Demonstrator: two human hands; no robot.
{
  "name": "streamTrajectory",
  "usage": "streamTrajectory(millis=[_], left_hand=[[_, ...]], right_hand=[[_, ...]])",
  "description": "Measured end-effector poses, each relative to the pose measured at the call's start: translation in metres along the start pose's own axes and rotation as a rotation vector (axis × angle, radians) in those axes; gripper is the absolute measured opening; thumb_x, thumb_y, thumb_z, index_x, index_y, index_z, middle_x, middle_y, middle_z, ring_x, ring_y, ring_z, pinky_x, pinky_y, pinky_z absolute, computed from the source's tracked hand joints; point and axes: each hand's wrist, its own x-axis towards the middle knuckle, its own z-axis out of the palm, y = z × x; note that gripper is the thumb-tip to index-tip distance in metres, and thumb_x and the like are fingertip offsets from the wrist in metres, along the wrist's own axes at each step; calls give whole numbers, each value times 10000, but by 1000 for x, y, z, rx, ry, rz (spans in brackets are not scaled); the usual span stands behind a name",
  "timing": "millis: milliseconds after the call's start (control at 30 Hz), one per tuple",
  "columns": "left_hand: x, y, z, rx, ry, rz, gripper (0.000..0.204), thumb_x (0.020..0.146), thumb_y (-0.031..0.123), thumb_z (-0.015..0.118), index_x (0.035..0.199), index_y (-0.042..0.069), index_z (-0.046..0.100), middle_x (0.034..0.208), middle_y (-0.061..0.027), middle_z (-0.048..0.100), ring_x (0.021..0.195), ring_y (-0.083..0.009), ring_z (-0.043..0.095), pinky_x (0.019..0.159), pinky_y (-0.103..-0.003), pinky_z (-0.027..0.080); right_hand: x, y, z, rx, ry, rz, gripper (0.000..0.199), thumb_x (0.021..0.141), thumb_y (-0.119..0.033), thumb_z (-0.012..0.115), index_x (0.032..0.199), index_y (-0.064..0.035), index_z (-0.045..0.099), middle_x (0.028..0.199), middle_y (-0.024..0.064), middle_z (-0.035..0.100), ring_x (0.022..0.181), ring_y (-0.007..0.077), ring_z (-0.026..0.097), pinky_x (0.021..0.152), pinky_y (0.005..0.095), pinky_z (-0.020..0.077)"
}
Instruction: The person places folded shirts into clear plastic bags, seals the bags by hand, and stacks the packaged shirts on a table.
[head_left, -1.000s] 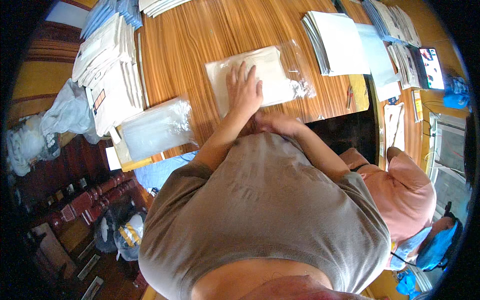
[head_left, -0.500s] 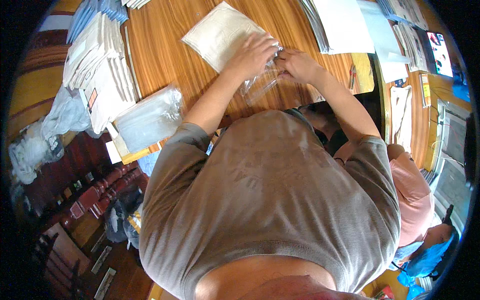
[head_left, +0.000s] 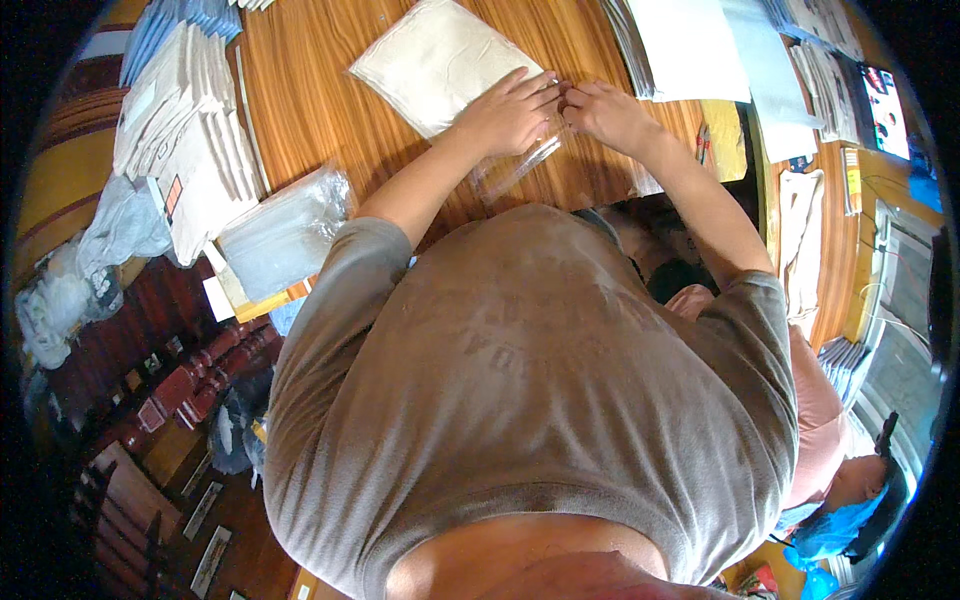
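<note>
A folded cream cloth item [head_left: 440,65] lies at a slant on the wooden table, inside a clear plastic bag [head_left: 520,172] whose loose end reaches toward me. Across the bag's right part lies my left hand [head_left: 508,112], palm down with the fingers stretched out. Close beside its fingertips, my right hand [head_left: 608,118] has its fingers bent and pressed together at the edge of the bag. How much of the plastic it grips is partly hidden by the fingers.
Folded cream cloth items [head_left: 180,130] are piled at the left, beside a stack of clear bags [head_left: 285,235]. White sheets [head_left: 690,50] and red-handled snips [head_left: 703,145] are at the right. A lit screen [head_left: 884,112] stands beyond. Another person in pink [head_left: 815,420] sits at my right.
My right hand has shifted slightly away from me along the bag's edge. The left hand's fingers still lie over the bag, a little farther apart. The whole view has moved slightly.
</note>
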Motion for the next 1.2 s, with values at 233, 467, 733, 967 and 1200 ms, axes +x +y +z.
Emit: streamTrajectory(millis=[233, 467, 733, 967, 1200], left_hand=[[-4, -6, 18, -21, 72, 91, 440, 1031, 384, 556, 1384, 151, 677, 1665, 16, 440, 1573, -228, 328, 1291, -512, 245], [-6, -8, 24, -72, 188, 152, 507, 941, 356, 663, 1396, 133, 665, 1698, 6, 384, 1574, -253, 328, 1277, -521, 271], [0, -6, 10, 87, -72, 123, 599, 993, 374, 625, 1563, 225, 520, 1698, 37, 381, 1576, -217, 315, 1300, -493, 233], [-6, -5, 12, 128, -20, 123, 661, 1024, 401, 575, 1640, 259, 382, 1715, 46, 344, 1590, -208, 283, 1319, -488, 197], [-4, -4, 14, -20, -60, 110, 759, 965, 322, 649, 1658, 262, 346, 1736, 54, 301, 1610, -195, 237, 1329, -464, 174]], right_hand=[[-20, -22, -10, -231, -55, -100, 271, 933, -206, 590, 1140, -77, 709, 1211, 54, 637, 1202, 220, 570, 1018, 344, 462], [-41, -52, -19, -210, -26, -62, 299, 919, -226, 590, 1150, -67, 694, 1184, 72, 636, 1145, 245, 603, 974, 354, 499], [-10, -62, 12, 204, 93, 163, 167, 922, -181, 603, 1021, -68, 674, 1183, 108, 652, 1175, 293, 627, 1025, 425, 514], [-25, -72, -12, -9, 54, -140, 203, 911, -172, 620, 1065, -58, 688, 1119, 76, 645, 1105, 282, 644, 989, 412, 527], [-3, -88, -10, 186, 346, -1, 341, 910, -327, 740, 1092, -49, 662, 1118, 112, 659, 1058, 304, 682, 946, 411, 545]])
